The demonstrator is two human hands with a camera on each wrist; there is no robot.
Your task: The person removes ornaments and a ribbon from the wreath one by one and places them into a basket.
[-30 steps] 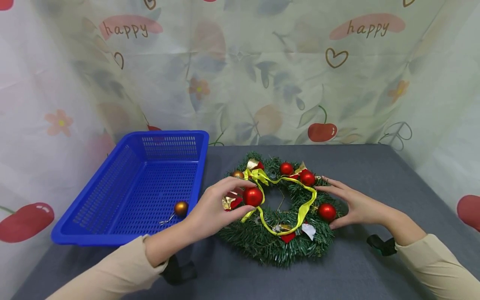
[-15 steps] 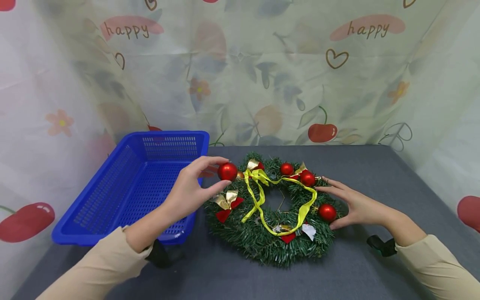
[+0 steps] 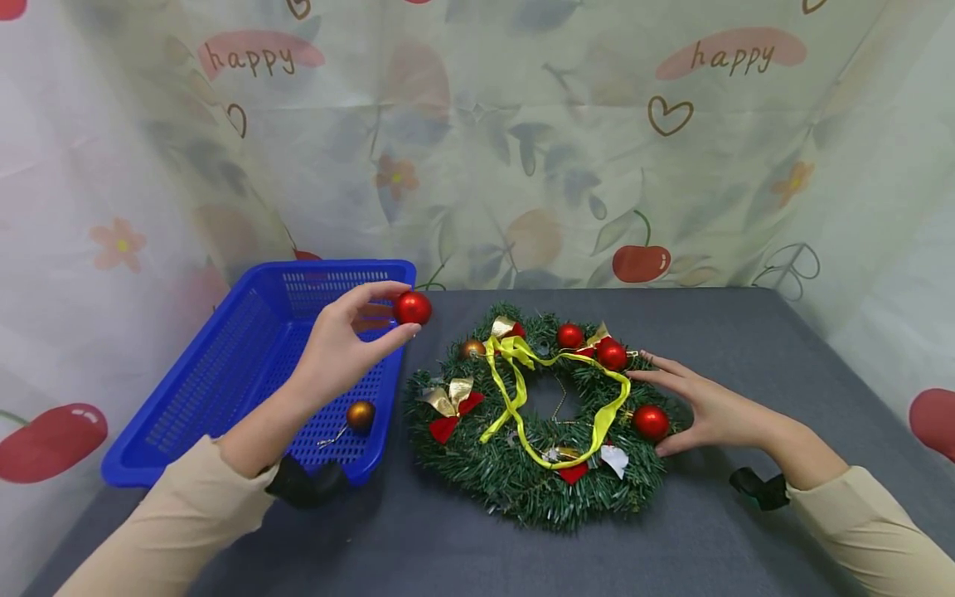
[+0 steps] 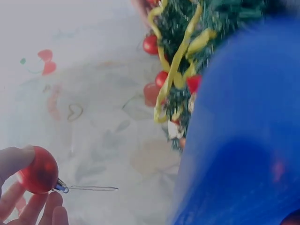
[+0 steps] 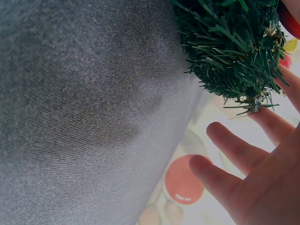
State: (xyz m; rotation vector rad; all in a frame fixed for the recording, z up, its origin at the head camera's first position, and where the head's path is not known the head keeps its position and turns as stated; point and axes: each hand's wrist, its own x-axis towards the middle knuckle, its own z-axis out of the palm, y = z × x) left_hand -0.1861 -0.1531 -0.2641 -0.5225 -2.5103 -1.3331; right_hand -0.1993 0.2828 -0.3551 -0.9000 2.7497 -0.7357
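Note:
My left hand [image 3: 339,340] pinches a red ornament ball [image 3: 413,308] between thumb and fingers, above the right rim of the blue basket [image 3: 406,282]. In the left wrist view the same ball [image 4: 40,171] shows a silver cap and a thin wire loop. On the table lies a green wreath [image 3: 515,493] bearing a yellow ribbon [image 3: 612,406], several red balls and red-and-gold bows. My right hand [image 3: 709,406] rests at the wreath's right edge, fingers spread around a red ball [image 3: 651,423]. The right wrist view shows its fingers [image 5: 234,150] extended beside the wreath's needles [image 5: 229,51].
A gold-brown ball [image 3: 361,416] with a wire lies inside the basket near its front right corner. The grey table [image 3: 716,332] meets a printed curtain [image 3: 477,166] at the back, with more curtain on both sides.
My left hand has carried the red ball from over the wreath, left and back, to the basket's rim. The right hand and wreath have stayed in place.

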